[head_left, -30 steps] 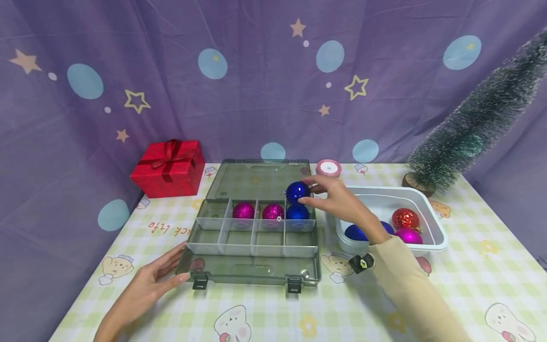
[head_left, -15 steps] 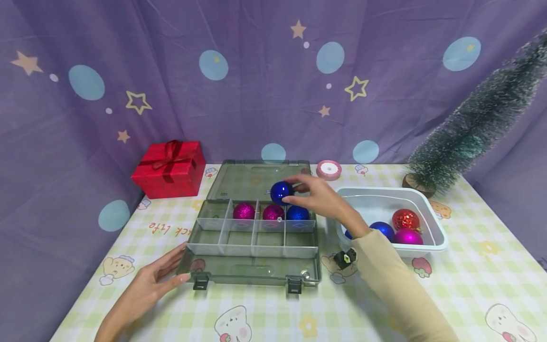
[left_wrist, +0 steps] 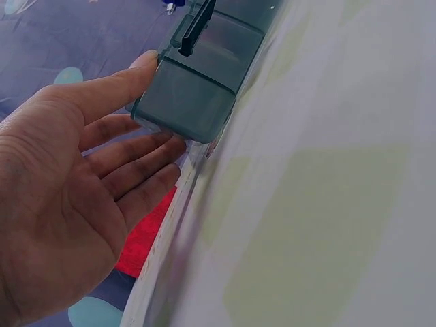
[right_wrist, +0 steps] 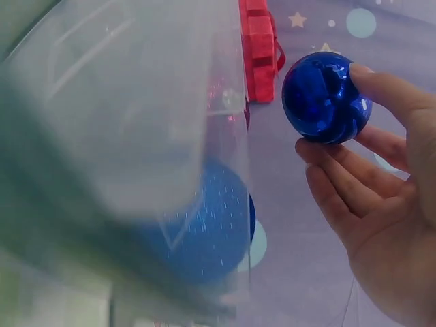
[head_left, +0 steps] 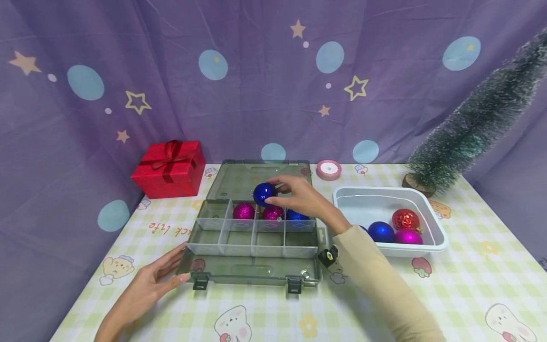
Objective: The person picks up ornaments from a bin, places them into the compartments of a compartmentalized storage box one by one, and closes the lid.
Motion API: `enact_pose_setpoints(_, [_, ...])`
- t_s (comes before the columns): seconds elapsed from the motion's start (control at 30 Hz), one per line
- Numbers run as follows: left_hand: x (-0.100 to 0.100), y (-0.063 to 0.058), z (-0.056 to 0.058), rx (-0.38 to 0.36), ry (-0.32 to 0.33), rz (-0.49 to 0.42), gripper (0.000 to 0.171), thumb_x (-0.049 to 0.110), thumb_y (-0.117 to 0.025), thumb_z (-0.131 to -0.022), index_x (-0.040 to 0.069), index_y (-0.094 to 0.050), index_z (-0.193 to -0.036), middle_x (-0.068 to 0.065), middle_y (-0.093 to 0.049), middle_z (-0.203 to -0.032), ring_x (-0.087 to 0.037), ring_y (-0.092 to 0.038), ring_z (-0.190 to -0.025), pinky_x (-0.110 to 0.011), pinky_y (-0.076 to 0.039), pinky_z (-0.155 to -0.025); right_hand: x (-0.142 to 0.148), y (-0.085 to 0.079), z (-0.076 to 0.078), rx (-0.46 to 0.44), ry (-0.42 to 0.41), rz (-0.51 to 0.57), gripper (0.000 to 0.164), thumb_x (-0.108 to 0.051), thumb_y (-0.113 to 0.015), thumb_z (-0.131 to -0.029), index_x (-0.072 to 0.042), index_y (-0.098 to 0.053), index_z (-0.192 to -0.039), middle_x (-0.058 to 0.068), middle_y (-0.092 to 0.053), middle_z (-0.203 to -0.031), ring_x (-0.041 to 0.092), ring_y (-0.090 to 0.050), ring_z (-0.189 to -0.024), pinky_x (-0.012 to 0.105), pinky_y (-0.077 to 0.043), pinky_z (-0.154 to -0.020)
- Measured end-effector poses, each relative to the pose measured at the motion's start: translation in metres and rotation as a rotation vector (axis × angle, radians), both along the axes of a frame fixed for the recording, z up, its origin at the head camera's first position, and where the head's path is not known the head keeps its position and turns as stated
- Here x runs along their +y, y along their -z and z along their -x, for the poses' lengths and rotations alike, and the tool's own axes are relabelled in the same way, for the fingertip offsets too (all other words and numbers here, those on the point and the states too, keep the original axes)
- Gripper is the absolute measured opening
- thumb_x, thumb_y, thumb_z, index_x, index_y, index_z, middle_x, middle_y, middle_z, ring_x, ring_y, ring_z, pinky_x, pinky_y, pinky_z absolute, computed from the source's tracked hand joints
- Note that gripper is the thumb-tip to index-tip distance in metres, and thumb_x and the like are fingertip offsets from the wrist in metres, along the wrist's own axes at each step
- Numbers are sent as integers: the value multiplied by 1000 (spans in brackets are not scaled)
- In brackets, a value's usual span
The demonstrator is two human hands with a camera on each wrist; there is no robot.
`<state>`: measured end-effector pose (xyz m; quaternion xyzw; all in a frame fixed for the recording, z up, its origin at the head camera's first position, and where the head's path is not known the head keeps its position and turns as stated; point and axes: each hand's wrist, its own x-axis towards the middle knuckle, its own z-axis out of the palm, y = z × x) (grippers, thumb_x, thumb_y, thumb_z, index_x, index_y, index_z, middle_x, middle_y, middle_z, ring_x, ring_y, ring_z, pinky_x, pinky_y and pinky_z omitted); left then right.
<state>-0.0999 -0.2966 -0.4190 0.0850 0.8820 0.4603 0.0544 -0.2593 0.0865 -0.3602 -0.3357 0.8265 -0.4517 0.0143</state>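
My right hand (head_left: 297, 195) pinches a shiny blue Christmas ball (head_left: 264, 194) between thumb and fingertips, above the back row of a grey see-through divided box (head_left: 252, 270). Its lid lies folded back behind it. In the back row sit two glittery magenta balls (head_left: 243, 212) and a blue ball (head_left: 297, 216), partly covered by my right hand. The right wrist view shows the held ball (right_wrist: 323, 99) apart from the box wall. My left hand (head_left: 150, 281) rests at the box's front left corner, thumb on the edge, the other fingers loosely extended (left_wrist: 88, 177).
A white tub (head_left: 436, 232) at right holds a red ball (head_left: 406, 220), a magenta ball (head_left: 409, 236) and blue balls (head_left: 381, 232). Behind stand a small frosted tree (head_left: 470, 128), a pink ribbon roll (head_left: 328, 169) and a red gift box (head_left: 170, 168). A purple curtain hangs at the back.
My right hand has carried the shiny blue ball leftward, from above the blue ball at the back right to above the magenta ones. My left hand has stayed at the corner.
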Motion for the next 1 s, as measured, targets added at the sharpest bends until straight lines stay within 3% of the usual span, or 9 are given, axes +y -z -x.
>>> enact_pose_setpoints(0.23, [-1, 1, -1, 17, 5, 2, 73, 27, -74, -99, 8, -39, -160, -22, -47, -154, -38, -46, -137, -14, -48, -96, -17, -2, 4, 29, -30, -13, 48, -21, -79, -95, -3, -65, -137, 15, -69, -129, 27, -70, -109, 43, -58, -95])
enact_pose_setpoints(0.6, [-1, 2, -1, 20, 4, -1, 72, 26, -74, -99, 8, -39, -160, -23, -47, -154, -39, -46, -137, -13, -47, -96, -39, 0, 8, -9, -53, -54, 52, -25, -78, -96, -2, -62, -140, 15, -64, -137, 26, -68, -115, 37, -55, -100])
enact_pose_setpoints(0.83, [-1, 2, 0, 1, -3, 5, 74, 28, -74, -99, 9, -38, -161, -23, -46, -154, -39, -46, -138, -14, -48, -96, -53, 1, 11, -35, -83, -46, 53, -23, -77, -96, -1, -60, -142, 16, -63, -138, 27, -67, -117, 39, -55, -100])
enact_pose_setpoints(1.0, [-1, 1, 0, -1, -3, 11, 73, 28, -73, -100, 9, -37, -161, -24, -45, -155, -39, -46, -138, -15, -48, -95, -63, 2, 13, -49, -82, -58, 50, -25, -77, -96, -4, -62, -140, 13, -66, -135, 24, -68, -114, 30, -56, -94])
